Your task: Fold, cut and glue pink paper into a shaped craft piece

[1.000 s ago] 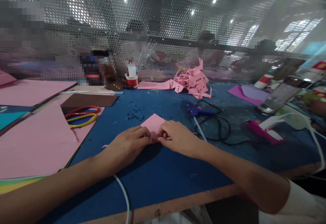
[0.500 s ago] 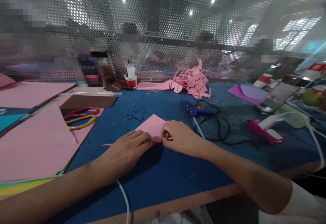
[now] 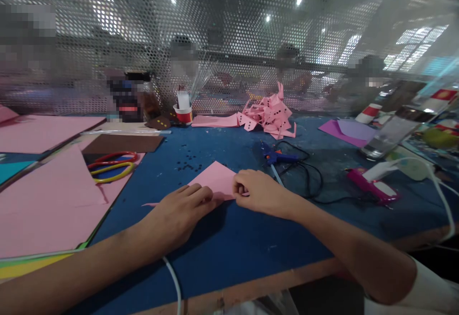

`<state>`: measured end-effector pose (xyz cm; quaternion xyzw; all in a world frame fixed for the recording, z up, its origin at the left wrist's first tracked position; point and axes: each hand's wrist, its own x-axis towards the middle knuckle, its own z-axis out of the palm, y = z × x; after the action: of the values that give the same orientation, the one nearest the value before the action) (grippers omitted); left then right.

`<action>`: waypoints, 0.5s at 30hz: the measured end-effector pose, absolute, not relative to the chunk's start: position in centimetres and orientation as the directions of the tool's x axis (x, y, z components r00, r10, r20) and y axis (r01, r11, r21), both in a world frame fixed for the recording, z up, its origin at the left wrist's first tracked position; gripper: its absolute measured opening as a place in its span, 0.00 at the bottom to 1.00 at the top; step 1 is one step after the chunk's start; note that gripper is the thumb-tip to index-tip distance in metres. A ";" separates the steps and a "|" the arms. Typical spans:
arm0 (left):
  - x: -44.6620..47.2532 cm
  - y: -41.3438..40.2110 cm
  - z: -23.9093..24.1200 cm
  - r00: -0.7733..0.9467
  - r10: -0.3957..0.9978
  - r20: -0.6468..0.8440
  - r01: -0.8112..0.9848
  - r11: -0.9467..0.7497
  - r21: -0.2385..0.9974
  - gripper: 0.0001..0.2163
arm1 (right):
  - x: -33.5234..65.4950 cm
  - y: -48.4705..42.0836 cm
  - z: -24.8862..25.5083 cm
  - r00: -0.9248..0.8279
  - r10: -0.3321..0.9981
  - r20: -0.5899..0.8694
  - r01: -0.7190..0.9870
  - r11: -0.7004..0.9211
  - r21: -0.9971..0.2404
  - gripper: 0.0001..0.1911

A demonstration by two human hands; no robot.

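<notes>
currently the left hand [image 3: 179, 212] lies flat on the pink paper [image 3: 215, 177] and the right hand [image 3: 260, 193] pinches its edge; uneven pressure could slip or tear the sheet.

A single head-worn camera looks forward and down from close over the blue table [image 3: 229, 253].

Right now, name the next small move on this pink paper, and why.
Probably run the right hand along the fold to crease it: the left hand lies flat on the pink paper, pinning it, and the right seems to pinch its edge.
</notes>
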<state>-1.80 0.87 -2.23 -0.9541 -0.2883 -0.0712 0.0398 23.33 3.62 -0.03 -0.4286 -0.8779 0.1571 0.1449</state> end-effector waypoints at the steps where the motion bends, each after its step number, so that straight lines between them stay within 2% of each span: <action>1: -1.8 0.9 -2.2 0.823 0.544 0.160 0.556 -0.831 -0.034 0.24 | 23.4 3.7 0.0 -0.590 0.799 0.116 0.711 0.582 -0.395 0.03; 7: -1.6 0.7 -1.8 0.823 0.545 0.158 0.555 -0.831 -0.026 0.24 | 24.1 4.0 0.4 -0.594 0.803 0.046 0.735 0.565 -0.375 0.04; 15: -1.7 0.7 -1.8 0.819 0.548 0.169 0.554 -0.832 0.011 0.26 | 25.2 3.9 0.8 -0.581 0.814 0.032 0.759 0.555 -0.340 0.04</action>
<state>-1.74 0.73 -1.78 -0.9536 -0.2889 -0.0826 0.0190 25.22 3.94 0.79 -0.4484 -0.8768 0.1465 0.0930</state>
